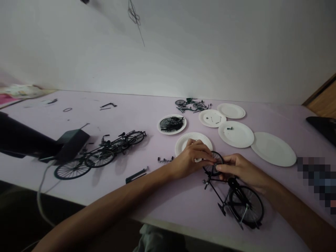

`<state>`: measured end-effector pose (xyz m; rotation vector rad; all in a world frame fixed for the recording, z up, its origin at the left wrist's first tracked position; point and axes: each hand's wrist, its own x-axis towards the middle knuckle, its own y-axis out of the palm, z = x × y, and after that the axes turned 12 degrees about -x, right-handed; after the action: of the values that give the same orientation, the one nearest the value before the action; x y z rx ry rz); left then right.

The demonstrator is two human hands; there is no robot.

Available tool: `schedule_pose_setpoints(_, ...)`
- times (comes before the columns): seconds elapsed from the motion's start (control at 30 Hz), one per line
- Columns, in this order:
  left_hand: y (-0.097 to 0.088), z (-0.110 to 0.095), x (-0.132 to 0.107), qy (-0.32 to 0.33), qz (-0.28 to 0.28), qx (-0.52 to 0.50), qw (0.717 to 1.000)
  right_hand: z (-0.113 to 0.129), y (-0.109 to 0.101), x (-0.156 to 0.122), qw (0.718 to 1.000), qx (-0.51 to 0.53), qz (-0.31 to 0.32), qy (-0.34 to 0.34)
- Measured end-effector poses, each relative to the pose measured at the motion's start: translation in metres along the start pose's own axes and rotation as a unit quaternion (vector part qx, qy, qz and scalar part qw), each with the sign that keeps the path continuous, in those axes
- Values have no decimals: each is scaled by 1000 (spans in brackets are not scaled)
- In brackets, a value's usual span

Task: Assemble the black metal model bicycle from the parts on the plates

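Observation:
A small black model bicycle [237, 201] lies on the pale purple table [147, 119] in front of me. My left hand [193, 157] pinches the rim of its front wheel [214, 163] from the left. My right hand [243, 171] grips the same wheel and the fork from the right, fingers curled. The rear wheel [246, 206] rests on the table near the front edge.
Several white paper plates [273, 148] lie behind my hands; one holds black wheels [172, 123], two hold small parts. Two assembled model bicycles [105, 152] stand at left beside a dark box [72, 140]. Loose parts [193, 105] lie at the back.

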<state>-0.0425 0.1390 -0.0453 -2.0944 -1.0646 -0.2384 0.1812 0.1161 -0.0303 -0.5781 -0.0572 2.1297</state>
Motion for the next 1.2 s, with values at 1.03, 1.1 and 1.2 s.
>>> schedule_pose_setpoints(1.03, -5, 2, 0, 27, 31, 32, 999, 0, 0, -1, 1000, 4, 5, -20)
schedule_pose_setpoints(1.1, -6, 2, 0, 28, 35, 38, 998, 0, 0, -1, 1000, 3, 8, -21)
schedule_pose_setpoints(1.2, -6, 1, 0, 45, 31, 47, 997, 0, -1, -2, 1000, 0, 9, -21)
